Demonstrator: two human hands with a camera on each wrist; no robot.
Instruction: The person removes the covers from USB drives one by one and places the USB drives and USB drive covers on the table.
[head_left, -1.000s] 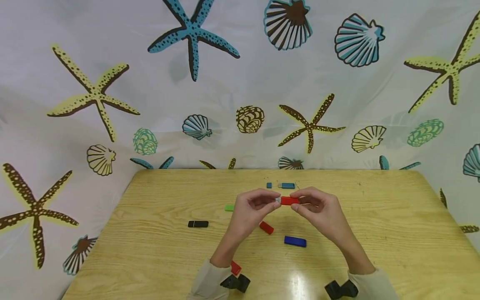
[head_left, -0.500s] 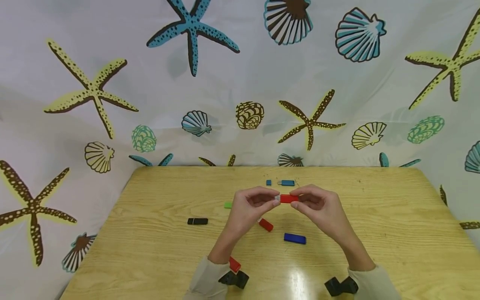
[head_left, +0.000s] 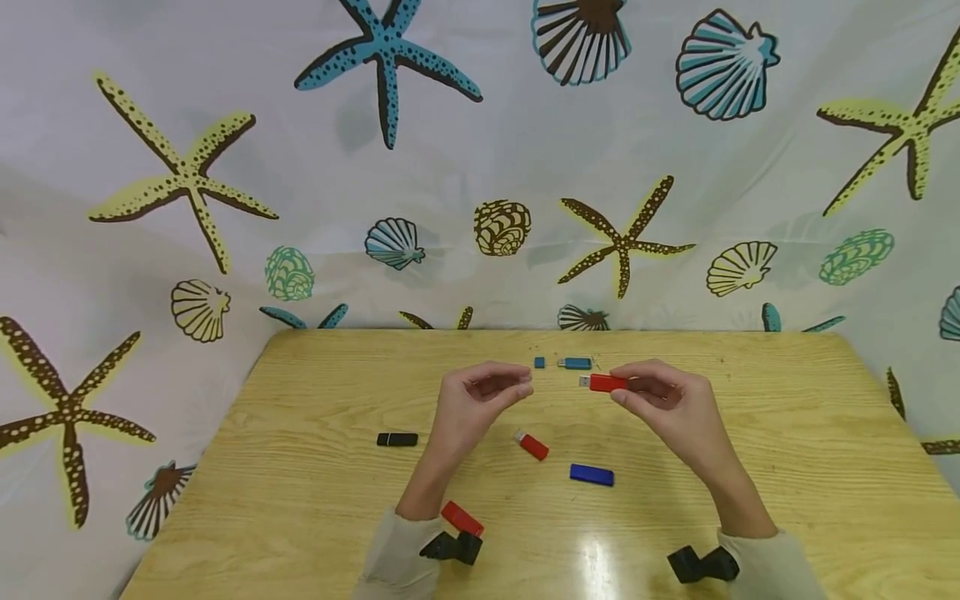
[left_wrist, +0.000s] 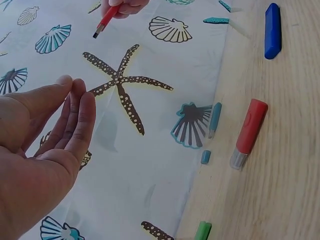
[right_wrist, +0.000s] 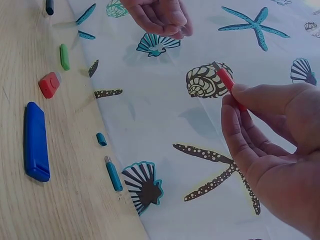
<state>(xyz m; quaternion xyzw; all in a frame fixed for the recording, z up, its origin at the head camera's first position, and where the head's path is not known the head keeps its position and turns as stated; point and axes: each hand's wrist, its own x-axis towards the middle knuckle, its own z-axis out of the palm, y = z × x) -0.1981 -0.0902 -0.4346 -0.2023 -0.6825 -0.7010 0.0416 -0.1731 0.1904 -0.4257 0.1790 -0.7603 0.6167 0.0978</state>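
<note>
My right hand (head_left: 675, 408) pinches a red USB stick (head_left: 606, 382) by its body between thumb and fingers. Its bare metal connector points left, toward my left hand (head_left: 480, 400). The left thumb and fingertips are brought together, pinching what looks like a small clear cap; it is hard to make out against the pale cloth. Both hands are raised above the table and apart. Below them lies another red USB stick (left_wrist: 250, 127) with a clear cap over its connector. A dark blue stick (head_left: 592, 475) lies nearer my right forearm.
A teal USB stick (head_left: 576, 363) and its small loose cap (head_left: 539, 362) lie at the wooden table's (head_left: 787, 417) back. A black stick (head_left: 397, 439) lies left; a red one (head_left: 462, 518) is beside my left cuff. A green stick (right_wrist: 64, 57) shows in the right wrist view. Patterned cloth hangs behind.
My hands have drawn apart, the left one moving left and the right one right with the red USB stick. Its connector end, formerly between the left fingers, is now exposed.
</note>
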